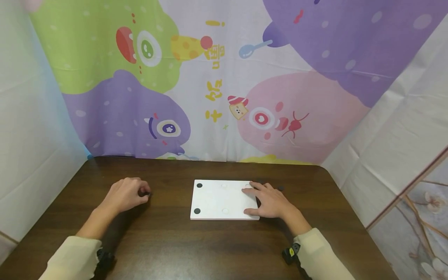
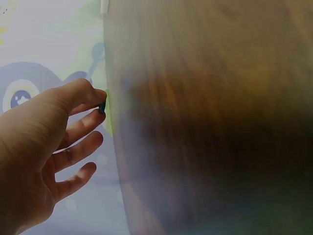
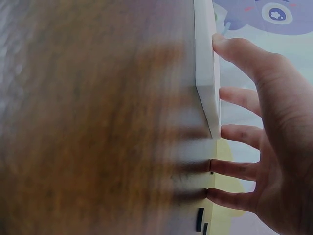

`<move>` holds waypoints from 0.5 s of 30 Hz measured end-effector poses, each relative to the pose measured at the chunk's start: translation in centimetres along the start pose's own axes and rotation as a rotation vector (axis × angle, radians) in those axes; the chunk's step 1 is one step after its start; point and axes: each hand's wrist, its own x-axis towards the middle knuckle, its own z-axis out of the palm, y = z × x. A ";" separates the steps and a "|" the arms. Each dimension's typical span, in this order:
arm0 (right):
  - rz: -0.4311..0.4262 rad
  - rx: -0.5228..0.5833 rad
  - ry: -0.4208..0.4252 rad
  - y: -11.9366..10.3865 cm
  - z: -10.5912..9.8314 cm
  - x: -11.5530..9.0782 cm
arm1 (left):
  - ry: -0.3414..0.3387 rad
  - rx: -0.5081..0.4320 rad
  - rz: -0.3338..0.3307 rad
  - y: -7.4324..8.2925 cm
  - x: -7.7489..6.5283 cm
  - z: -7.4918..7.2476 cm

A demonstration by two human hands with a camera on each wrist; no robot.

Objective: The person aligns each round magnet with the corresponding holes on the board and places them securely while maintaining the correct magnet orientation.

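A white rectangular board (image 1: 217, 200) lies flat on the table. Black discs sit at its two left corners, one at the far corner (image 1: 199, 185) and another disc (image 1: 197, 211) at the near one; pale round recesses show elsewhere on it. Left of the board and apart from it, my left hand (image 1: 126, 195) pinches a small dark disc (image 2: 102, 106) between thumb and index finger, the other fingers loosely bent. My right hand (image 1: 273, 202) is spread over the board's right end. Its thumb and some fingertips touch the board; two other fingers (image 3: 234, 170) reach past its edge towards the table.
Loose dark discs (image 1: 281, 188) lie on the brown wooden table (image 1: 168, 249) beyond the right hand; the right wrist view shows dark pieces (image 3: 200, 219) near the fingers. A cartoon-printed curtain (image 1: 224, 144) hangs behind the table, with white cloth at both sides.
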 end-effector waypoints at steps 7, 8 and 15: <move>0.007 -0.014 -0.004 0.0 0.0 0.0 | 0.001 -0.004 0.014 0.7 0.6 0.3; 0.009 -0.015 -0.004 0.0 0.0 0.0 | 0.004 -0.003 0.017 0.8 0.7 0.3; 0.008 -0.019 -0.003 0.1 -0.1 0.1 | 0.017 -0.010 0.038 1.5 1.4 0.5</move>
